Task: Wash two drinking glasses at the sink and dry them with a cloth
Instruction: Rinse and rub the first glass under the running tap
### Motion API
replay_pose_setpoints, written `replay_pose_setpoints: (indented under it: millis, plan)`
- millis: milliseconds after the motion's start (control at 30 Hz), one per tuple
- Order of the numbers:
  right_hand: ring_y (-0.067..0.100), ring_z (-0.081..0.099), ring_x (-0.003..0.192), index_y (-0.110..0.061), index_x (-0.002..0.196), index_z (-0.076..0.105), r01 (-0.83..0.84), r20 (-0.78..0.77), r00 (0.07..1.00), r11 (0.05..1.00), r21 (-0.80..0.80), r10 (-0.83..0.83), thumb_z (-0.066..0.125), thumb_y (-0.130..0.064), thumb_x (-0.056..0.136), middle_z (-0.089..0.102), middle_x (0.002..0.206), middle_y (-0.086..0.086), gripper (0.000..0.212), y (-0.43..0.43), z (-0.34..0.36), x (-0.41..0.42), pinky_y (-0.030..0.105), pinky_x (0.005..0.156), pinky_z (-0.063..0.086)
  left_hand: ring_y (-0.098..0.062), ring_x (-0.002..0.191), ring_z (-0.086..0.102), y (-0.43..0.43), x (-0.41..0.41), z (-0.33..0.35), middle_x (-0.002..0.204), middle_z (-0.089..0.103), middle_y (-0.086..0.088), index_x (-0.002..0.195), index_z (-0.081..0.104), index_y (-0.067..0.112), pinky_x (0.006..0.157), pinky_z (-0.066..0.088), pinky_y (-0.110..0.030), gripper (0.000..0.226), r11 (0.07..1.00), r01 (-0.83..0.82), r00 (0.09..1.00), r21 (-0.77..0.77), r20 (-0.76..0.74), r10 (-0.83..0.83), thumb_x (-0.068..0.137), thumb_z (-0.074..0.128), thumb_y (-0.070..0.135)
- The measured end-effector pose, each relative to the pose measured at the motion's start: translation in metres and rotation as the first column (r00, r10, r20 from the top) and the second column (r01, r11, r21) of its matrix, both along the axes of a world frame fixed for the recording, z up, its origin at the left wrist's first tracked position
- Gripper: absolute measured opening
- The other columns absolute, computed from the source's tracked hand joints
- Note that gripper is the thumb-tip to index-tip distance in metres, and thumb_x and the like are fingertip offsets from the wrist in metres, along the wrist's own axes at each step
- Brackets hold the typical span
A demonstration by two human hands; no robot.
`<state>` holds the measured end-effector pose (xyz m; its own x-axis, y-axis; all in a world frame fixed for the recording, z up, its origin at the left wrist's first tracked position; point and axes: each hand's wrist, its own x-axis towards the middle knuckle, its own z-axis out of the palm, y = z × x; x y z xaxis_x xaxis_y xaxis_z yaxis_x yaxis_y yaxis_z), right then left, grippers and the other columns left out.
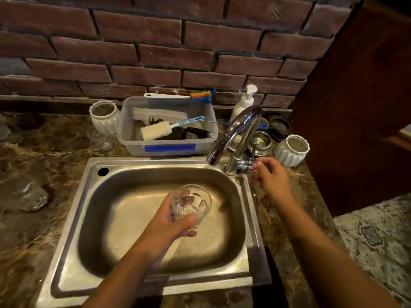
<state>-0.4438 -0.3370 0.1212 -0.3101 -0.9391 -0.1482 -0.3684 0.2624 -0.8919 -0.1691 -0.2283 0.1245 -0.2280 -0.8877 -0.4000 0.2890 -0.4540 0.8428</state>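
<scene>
My left hand (175,221) is wrapped around a clear drinking glass (194,202), holding it tilted over the middle of the steel sink (124,181). My right hand (270,174) rests its fingertips on the tap handle (246,165) at the base of the chrome faucet (235,132). No water runs from the spout. A second clear glass (103,138) stands on the counter left of the plastic tub. What looks like another piece of glassware (31,195) lies at the far left of the counter.
A plastic tub (169,147) with brushes stands behind the sink. White ribbed cups (103,116) (291,150) flank it. A soap pump bottle (243,101) and a small metal bowl (262,142) sit behind the faucet. A brick wall is behind and a wooden cabinet (355,107) at the right.
</scene>
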Motion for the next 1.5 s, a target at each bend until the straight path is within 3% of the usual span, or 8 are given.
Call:
replay_pose_setpoints:
  millis: [133,233,367,533,633,833,1033,1500]
  plan:
    - [0.019,0.064,0.097,-0.016,0.114,0.061,0.167,-0.02,0.986,0.986,0.009,-0.167,0.054,-0.027,0.099,0.067,0.105,0.002,0.021,-0.039,-0.024,0.003,0.029,0.078,0.05,-0.029,0.114,0.066,-0.015,-0.012,-0.007,0.134,0.062,-0.006,0.13,0.057,0.031,0.08,0.06,-0.042,0.081,1.0,-0.021,0.999,-0.01,0.039,0.021,0.054,0.085,0.035]
    - [0.017,0.058,0.095,-0.011,0.119,0.059,0.177,-0.005,0.984,0.984,0.035,-0.177,0.05,-0.034,0.101,0.062,0.103,0.001,0.03,-0.065,-0.034,0.009,0.03,0.079,0.041,-0.031,0.119,0.063,-0.026,-0.016,-0.009,0.133,0.062,-0.004,0.128,0.057,0.038,0.083,0.06,-0.045,0.079,1.0,-0.022,0.998,-0.005,0.059,0.022,0.055,0.086,0.039]
    - [0.019,0.063,0.087,-0.008,0.109,0.062,0.171,0.117,0.977,0.983,0.07,-0.178,0.038,-0.042,0.103,0.067,0.091,0.005,0.042,-0.09,-0.05,0.012,0.041,0.083,0.05,-0.03,0.115,0.066,-0.035,-0.017,-0.014,0.125,0.068,0.001,0.127,0.058,0.037,0.084,0.061,-0.045,0.076,1.0,-0.03,0.998,0.004,0.059,0.029,0.055,0.084,0.039]
    - [0.013,0.056,0.064,-0.006,0.084,0.064,0.218,0.092,0.971,0.975,0.037,-0.221,0.032,-0.044,0.105,0.062,0.071,0.001,0.054,-0.097,-0.067,0.015,0.03,0.062,0.047,-0.025,0.114,0.067,-0.038,-0.011,-0.019,0.121,0.07,0.005,0.128,0.058,0.039,0.089,0.059,-0.049,0.075,1.0,0.025,0.993,0.016,0.111,-0.027,0.057,0.083,0.04]
    - [0.021,0.061,0.076,-0.008,0.085,0.068,0.287,-0.019,0.958,0.957,0.039,-0.286,0.031,-0.05,0.103,0.066,0.077,0.003,0.06,-0.1,-0.071,0.02,0.037,0.075,0.049,-0.024,0.115,0.066,-0.041,-0.01,-0.018,0.122,0.07,0.007,0.128,0.057,0.041,0.093,0.058,-0.054,0.073,0.998,0.056,0.987,0.009,0.149,-0.056,0.059,0.082,0.041]
    - [0.029,0.062,0.087,-0.005,0.084,0.067,0.321,-0.075,0.944,0.947,-0.011,-0.32,0.031,-0.045,0.105,0.064,0.084,0.008,0.058,-0.103,-0.072,0.021,0.042,0.083,0.049,-0.022,0.116,0.066,-0.044,-0.01,-0.013,0.124,0.068,0.01,0.128,0.057,0.042,0.093,0.056,-0.054,0.072,0.999,0.048,0.986,-0.01,0.158,-0.046,0.06,0.082,0.04]
    - [0.028,0.061,0.089,-0.009,0.087,0.066,0.353,-0.069,0.933,0.935,-0.017,-0.353,0.032,-0.045,0.105,0.063,0.087,0.008,0.053,-0.103,-0.073,0.022,0.043,0.086,0.047,-0.024,0.119,0.065,-0.043,-0.011,-0.01,0.127,0.067,0.008,0.13,0.056,0.043,0.093,0.057,-0.053,0.075,0.999,0.04,0.986,-0.014,0.165,-0.037,0.06,0.083,0.041]
    - [0.039,0.063,0.095,-0.006,0.083,0.067,0.384,-0.129,0.914,0.923,-0.027,-0.384,0.024,-0.052,0.103,0.071,0.093,0.021,0.066,-0.105,-0.078,0.025,0.052,0.09,0.049,-0.023,0.12,0.064,-0.038,-0.018,-0.005,0.13,0.065,0.006,0.135,0.053,0.037,0.094,0.057,-0.055,0.081,1.0,0.021,0.988,-0.019,0.155,-0.018,0.059,0.083,0.039]
